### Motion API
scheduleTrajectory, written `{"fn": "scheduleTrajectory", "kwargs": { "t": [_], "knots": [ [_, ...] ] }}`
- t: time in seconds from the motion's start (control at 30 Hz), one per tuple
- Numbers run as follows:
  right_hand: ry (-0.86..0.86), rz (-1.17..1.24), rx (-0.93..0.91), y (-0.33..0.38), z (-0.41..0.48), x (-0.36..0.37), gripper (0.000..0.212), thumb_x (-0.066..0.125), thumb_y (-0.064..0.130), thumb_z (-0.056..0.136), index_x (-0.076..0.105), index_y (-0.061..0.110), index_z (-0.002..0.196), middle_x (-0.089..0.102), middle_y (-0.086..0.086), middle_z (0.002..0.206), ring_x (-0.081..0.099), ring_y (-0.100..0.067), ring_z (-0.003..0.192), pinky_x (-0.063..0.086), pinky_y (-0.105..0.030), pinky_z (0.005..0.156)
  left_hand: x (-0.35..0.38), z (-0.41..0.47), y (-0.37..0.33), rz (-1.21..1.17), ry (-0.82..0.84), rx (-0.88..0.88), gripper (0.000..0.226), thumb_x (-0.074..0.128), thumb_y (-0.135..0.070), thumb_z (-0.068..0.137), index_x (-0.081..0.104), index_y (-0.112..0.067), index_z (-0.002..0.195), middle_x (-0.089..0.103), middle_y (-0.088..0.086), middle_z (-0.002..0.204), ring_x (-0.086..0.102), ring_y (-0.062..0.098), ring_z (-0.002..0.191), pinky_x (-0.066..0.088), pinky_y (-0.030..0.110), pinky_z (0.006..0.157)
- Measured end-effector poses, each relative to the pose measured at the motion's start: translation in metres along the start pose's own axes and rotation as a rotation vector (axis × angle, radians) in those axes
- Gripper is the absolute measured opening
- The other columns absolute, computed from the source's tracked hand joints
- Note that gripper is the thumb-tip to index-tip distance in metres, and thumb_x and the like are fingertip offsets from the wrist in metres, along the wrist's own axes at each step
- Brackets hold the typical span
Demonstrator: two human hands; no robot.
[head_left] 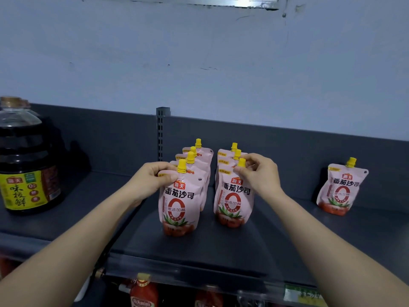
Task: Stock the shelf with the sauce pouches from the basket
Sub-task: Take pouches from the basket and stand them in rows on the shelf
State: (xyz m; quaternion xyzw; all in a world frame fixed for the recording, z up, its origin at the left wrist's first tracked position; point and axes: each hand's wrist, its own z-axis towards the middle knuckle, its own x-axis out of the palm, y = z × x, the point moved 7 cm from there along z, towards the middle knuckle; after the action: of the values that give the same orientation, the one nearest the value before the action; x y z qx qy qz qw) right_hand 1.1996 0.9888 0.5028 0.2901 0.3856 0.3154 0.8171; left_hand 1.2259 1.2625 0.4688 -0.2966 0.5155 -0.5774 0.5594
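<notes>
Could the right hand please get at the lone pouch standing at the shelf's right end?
Probably yes: nothing stands between the right hand and the lone pouch, but it must first release the front pouch.

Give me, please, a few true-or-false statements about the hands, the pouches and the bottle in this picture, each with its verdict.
1. The left hand holds the left row's front pouch at its top. True.
2. The right hand hangs idle, holding nothing. False: it pinches the right row's front pouch near its cap.
3. A lone pouch stands apart at the right. True.
4. Every pouch cap is red. False: the caps are yellow.
5. The dark bottle stands right of the pouches. False: it stands at the left.
</notes>
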Motion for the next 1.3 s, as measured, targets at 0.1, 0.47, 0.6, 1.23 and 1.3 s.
{"fn": "scheduleTrajectory", "kwargs": {
  "t": [0.1,0.47,0.6,1.23,1.3],
  "knots": [
    [0.002,0.02,0.01,-0.001,0.002,0.003,0.022,0.078,0.017,0.079,0.071,0.02,0.099,0.059,0.014,0.079,0.055,-0.004,0.069,0.047,-0.019,0.065,-0.002,-0.002,0.0,0.012,-0.003,-0.009,0.014,0.064,-0.003,0.086,0.069,-0.004,0.099,0.072,0.008,0.096,0.069,0.016,0.089,0.056,0.025,0.079],
    [0.052,-0.015,-0.005,-0.006,0.006,0.004,0.037,0.076,0.022,0.081,0.064,0.023,0.116,0.057,0.013,0.081,0.056,-0.006,0.075,0.055,-0.032,0.075,-0.003,-0.009,-0.012,0.215,-0.052,-0.005,0.017,0.067,-0.006,0.086,0.069,-0.023,0.085,0.072,-0.007,0.086,0.069,0.006,0.081,0.052,0.02,0.072],
    [0.043,-0.029,0.003,-0.005,0.007,0.002,0.042,0.076,0.026,0.08,0.06,0.022,0.119,0.058,0.014,0.081,0.057,-0.003,0.075,0.053,-0.031,0.074,-0.002,-0.012,-0.023,0.296,-0.052,0.035,0.017,0.068,-0.009,0.086,0.07,-0.022,0.097,0.073,-0.007,0.094,0.069,0.005,0.086,0.053,0.019,0.075],
    [-0.166,-0.355,-0.336,0.054,-0.012,-0.006,0.041,0.067,0.03,0.086,0.059,0.016,0.124,0.058,-0.005,0.119,0.051,-0.024,0.112,0.043,-0.036,0.088,-0.005,-0.029,-0.067,0.713,-0.208,0.169,0.031,0.069,-0.021,0.086,0.062,-0.03,0.114,0.064,-0.01,0.102,0.058,0.007,0.098,0.048,0.028,0.085],
    [-0.151,-0.364,-0.418,0.073,-0.021,0.003,0.042,0.067,0.03,0.085,0.06,0.015,0.123,0.059,-0.006,0.12,0.051,-0.026,0.112,0.042,-0.038,0.09,-0.014,-0.037,-0.071,0.906,-0.277,0.163,0.041,0.065,-0.026,0.088,0.057,-0.024,0.128,0.061,-0.005,0.115,0.055,0.013,0.109,0.047,0.035,0.093]
  ]
}}
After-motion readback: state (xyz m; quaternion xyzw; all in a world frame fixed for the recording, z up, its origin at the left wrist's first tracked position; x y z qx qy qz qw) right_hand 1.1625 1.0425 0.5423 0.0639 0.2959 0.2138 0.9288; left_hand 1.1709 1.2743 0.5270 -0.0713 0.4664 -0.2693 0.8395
